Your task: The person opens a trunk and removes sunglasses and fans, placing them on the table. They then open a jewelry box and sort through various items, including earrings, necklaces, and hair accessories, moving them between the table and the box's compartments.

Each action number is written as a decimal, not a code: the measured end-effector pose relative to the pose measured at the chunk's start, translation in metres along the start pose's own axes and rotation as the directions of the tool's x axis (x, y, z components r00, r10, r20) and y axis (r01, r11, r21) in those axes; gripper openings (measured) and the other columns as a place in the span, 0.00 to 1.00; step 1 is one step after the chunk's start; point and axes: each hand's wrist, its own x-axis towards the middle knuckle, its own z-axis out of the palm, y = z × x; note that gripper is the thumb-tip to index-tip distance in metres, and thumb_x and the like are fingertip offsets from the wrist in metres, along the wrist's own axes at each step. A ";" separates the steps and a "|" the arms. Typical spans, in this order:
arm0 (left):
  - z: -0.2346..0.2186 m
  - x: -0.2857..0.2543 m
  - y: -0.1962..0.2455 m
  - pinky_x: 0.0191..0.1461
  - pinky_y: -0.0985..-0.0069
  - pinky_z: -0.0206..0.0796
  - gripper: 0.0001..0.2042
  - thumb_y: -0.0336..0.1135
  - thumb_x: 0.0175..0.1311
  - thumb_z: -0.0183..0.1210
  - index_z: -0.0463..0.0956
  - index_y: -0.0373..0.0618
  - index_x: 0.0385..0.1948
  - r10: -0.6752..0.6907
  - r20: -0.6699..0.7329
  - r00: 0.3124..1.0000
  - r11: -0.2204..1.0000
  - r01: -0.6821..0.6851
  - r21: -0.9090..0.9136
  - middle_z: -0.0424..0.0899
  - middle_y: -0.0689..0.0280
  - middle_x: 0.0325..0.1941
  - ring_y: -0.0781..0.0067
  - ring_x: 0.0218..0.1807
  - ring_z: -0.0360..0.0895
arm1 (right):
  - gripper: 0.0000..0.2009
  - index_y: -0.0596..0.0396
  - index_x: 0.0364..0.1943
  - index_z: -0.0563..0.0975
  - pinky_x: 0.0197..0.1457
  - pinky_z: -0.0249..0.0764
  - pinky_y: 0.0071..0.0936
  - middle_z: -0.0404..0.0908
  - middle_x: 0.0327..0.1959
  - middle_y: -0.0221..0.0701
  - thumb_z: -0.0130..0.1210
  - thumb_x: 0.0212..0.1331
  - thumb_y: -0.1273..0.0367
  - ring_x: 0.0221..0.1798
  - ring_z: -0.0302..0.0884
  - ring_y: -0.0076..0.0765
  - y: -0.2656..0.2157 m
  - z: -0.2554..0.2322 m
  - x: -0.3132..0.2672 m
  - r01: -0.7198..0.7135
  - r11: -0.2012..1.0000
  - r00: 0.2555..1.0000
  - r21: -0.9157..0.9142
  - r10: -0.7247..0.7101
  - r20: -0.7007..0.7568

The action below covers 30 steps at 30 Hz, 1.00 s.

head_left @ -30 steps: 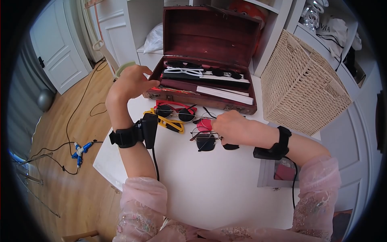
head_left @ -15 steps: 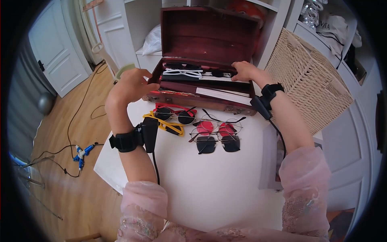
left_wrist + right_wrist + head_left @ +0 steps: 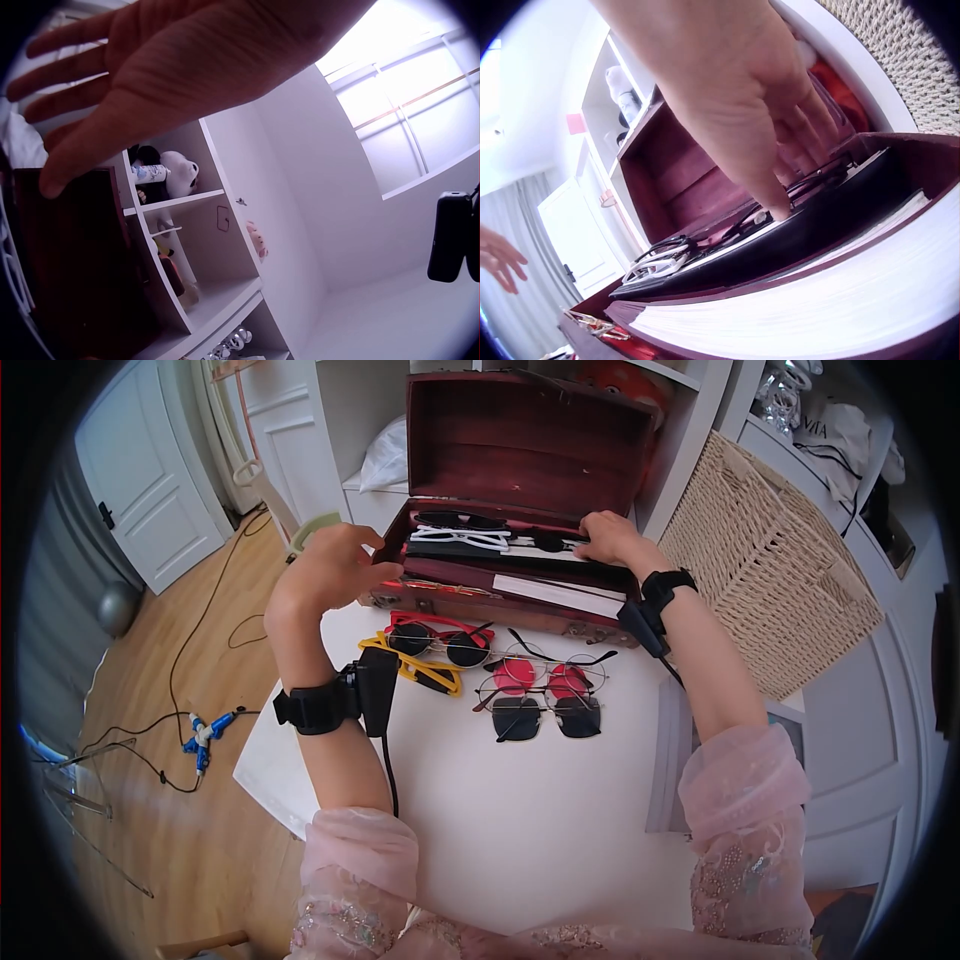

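Note:
The dark red box (image 3: pixel 520 450) stands with its lid up, holding books, white-framed glasses (image 3: pixel 460 539) and dark glasses (image 3: pixel 548 541). My left hand (image 3: pixel 328 565) is at the box's left end, fingers straight and thumb apart, holding nothing; in the left wrist view the hand (image 3: pixel 180 67) hangs over the dark lid. My right hand (image 3: pixel 615 543) reaches into the box's right side. The right wrist view shows this hand (image 3: pixel 735 105) with thumb and fingers apart around the dark glasses (image 3: pixel 821 178), the thumb tip low beside a black book edge (image 3: pixel 780 251); a firm grip cannot be seen.
On the white table (image 3: pixel 540 830), in front of the box, lie red glasses (image 3: pixel 425 622), yellow glasses (image 3: pixel 432 678), pink-lensed glasses (image 3: pixel 515 676) and dark square sunglasses (image 3: pixel 517 718). A woven basket (image 3: pixel 770 570) stands right of the box. Shelves rise behind.
My right hand has moved from the glasses on the table up and back to the right part of the box, leaving the pink-lensed and square pairs lying. The left hand has barely moved.

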 end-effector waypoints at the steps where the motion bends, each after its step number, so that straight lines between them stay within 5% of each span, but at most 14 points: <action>1: 0.000 0.000 0.001 0.32 0.71 0.72 0.19 0.38 0.50 0.65 0.78 0.35 0.41 0.005 0.000 1.000 1.000 -0.005 0.005 0.82 0.52 0.30 0.65 0.25 0.81 | 0.19 0.57 0.41 0.79 0.54 0.72 0.36 0.80 0.45 0.41 0.62 0.46 0.61 0.52 0.76 0.44 -0.001 -0.003 -0.001 -0.021 1.000 1.000 0.002 0.021 0.014; 15: -0.001 -0.001 0.000 0.33 0.71 0.72 0.19 0.38 0.50 0.64 0.78 0.34 0.41 0.007 -0.011 1.000 1.000 -0.007 0.023 0.83 0.52 0.29 0.66 0.25 0.81 | 0.15 0.52 0.35 0.80 0.50 0.73 0.34 0.82 0.40 0.37 0.65 0.40 0.64 0.48 0.78 0.43 0.002 -0.015 -0.010 -0.071 0.991 0.991 0.116 0.056 0.125; 26: 0.001 0.002 -0.006 0.33 0.72 0.72 0.18 0.37 0.50 0.64 0.79 0.35 0.40 0.014 -0.008 1.000 1.000 -0.014 -0.021 0.83 0.53 0.27 0.66 0.25 0.81 | 0.11 0.55 0.26 0.80 0.41 0.74 0.36 0.82 0.29 0.37 0.68 0.37 0.67 0.39 0.80 0.43 -0.005 -0.041 -0.034 0.182 0.983 0.971 0.013 -0.178 -0.163; 30: 0.000 0.001 -0.005 0.33 0.72 0.72 0.18 0.37 0.50 0.64 0.79 0.35 0.40 0.017 -0.011 1.000 1.000 -0.017 -0.022 0.83 0.53 0.27 0.66 0.25 0.81 | 0.12 0.60 0.28 0.79 0.36 0.74 0.29 0.82 0.24 0.37 0.65 0.41 0.68 0.31 0.81 0.38 -0.029 -0.068 -0.056 0.386 0.914 0.922 0.125 -0.379 -0.075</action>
